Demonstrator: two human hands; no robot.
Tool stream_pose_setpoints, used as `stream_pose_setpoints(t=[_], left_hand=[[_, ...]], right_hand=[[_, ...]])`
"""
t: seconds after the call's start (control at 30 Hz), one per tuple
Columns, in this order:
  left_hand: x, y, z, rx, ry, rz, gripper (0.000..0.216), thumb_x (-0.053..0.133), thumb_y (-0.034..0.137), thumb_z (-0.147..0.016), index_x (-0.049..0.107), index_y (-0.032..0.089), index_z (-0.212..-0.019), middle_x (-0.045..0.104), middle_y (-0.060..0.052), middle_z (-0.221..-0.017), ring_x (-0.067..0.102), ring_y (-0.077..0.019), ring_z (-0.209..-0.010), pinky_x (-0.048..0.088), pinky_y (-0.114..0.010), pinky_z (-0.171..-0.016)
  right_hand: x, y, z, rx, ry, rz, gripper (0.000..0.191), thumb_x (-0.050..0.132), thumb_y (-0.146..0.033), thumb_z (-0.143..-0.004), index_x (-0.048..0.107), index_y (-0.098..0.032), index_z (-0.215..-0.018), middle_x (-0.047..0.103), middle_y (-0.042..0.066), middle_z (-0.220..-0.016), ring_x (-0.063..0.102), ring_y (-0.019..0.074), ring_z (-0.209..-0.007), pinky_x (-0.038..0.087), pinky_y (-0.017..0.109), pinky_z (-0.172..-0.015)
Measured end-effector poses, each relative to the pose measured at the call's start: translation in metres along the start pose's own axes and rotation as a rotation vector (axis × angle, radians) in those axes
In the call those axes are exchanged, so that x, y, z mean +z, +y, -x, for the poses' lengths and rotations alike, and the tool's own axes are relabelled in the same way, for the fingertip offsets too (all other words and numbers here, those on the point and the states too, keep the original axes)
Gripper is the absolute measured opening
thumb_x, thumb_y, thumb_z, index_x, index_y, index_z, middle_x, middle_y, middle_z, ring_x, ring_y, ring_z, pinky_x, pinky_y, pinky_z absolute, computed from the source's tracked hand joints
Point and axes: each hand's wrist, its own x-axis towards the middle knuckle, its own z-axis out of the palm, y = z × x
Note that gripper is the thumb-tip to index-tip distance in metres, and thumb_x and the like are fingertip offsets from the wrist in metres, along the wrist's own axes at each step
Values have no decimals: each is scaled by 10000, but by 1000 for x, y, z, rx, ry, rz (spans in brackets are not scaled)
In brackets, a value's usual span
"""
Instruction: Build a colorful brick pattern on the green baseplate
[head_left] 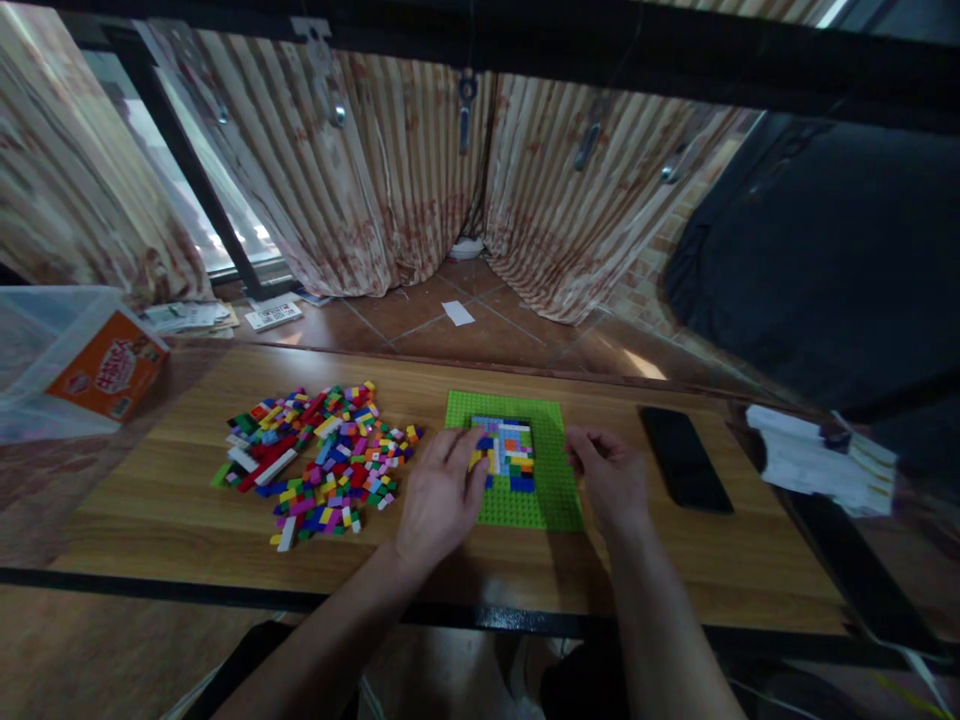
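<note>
A green baseplate (551, 500) lies on the wooden table (187, 510) in front of me, with a small patch of coloured bricks (510, 452) built on it. My left hand (441, 495) rests palm down on the plate's left edge, its fingers lying over the built patch. My right hand (609, 478) sits at the plate's right edge with its fingers curled inward. Whether it holds a brick is hidden. A loose pile of coloured bricks (322, 465) spreads over the table to the left of my left hand.
A black phone (684, 458) lies right of the plate. Folded white papers (817, 455) sit at the far right edge. A clear plastic bin (52, 360) with an orange box stands at the far left. Curtains and tiled floor lie beyond the table.
</note>
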Motion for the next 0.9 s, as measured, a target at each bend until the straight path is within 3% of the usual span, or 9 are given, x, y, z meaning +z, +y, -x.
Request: stream_pose_setpoints(t=[0.13,0.3,0.47,0.57,0.73,0.9], left_hand=[[-23,-22,-19,-228,183,185,264,524,276,-893,651,163,-1095,651,-71,-947,626,-183,-841,531,-320,-786],[-42,-42,-33,-533,389,538,266,607,306,-806,691,132,-990,665,-26,-784,581,-130,-645,483,-243,-598],[-59,-53,-37,-626,568,843,213,658,295,-725,695,127,-851,587,27,-630,448,-61,-486,351,-183,-463],[-69,-58,-38,-680,614,969,202,674,277,-685,692,124,-816,555,37,-578,434,-52,-462,316,-175,-446],[-78,-64,-37,-738,640,1082,193,707,235,-618,687,126,-776,600,19,-621,491,-50,-505,358,-171,-501],[-86,-70,-34,-745,685,1091,199,691,207,-617,697,120,-796,593,26,-594,473,-43,-484,349,-174,-498]], right_hand=[[6,-5,4,-36,60,-15,278,720,-425,-677,629,-165,-642,577,-24,-539,483,96,-478,369,226,-468],[16,-4,11,-112,37,15,257,708,-408,-714,640,-164,-672,592,-23,-574,495,97,-503,382,231,-495],[33,-7,26,-164,-8,36,244,700,-414,-744,657,-177,-705,610,-19,-597,527,123,-549,417,249,-529],[49,-10,48,-244,-158,112,233,653,-418,-800,662,-198,-726,628,-14,-635,555,140,-597,444,265,-578],[78,-11,90,-446,-550,285,148,578,-322,-880,684,-227,-841,686,9,-791,616,156,-713,470,275,-660],[101,-4,113,-581,-732,377,119,559,-211,-889,675,-234,-896,689,16,-861,632,160,-784,477,283,-717]])
